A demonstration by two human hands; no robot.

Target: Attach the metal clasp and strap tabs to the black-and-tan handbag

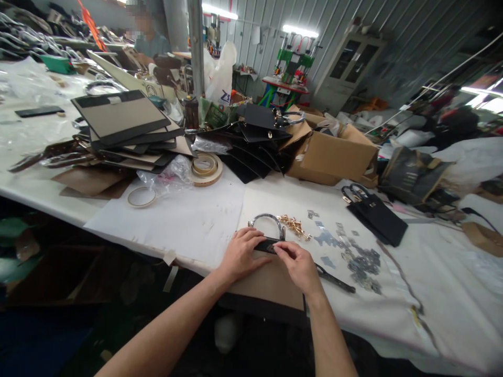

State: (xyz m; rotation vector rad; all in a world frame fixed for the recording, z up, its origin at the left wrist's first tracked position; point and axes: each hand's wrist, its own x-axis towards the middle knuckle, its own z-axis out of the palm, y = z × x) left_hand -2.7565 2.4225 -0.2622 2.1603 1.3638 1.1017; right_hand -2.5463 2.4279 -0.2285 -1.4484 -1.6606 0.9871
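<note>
A handbag panel [281, 285] with a beige inner side and black borders lies at the table's front edge. A rounded handle [267, 217] is at its far edge. My left hand [242, 254] rests flat over the panel's upper left part, fingers stretched and thumb out to the side. At the black top strip, my right hand [297, 262] has thumb and fingertips pinched together; whatever is between them is too small to make out. A black strap [336, 280] extends to the right from beneath my right hand. Gold-coloured metal fittings [294, 226] lie just beyond the panel.
Small flat metal plates [363, 264] are scattered right of my hands. Further right lies a black handbag [377, 217]. Stacked panels [126, 123], tape rolls [206, 167] and a cardboard box [334, 154] line the back. A person [151, 42] is at the far left.
</note>
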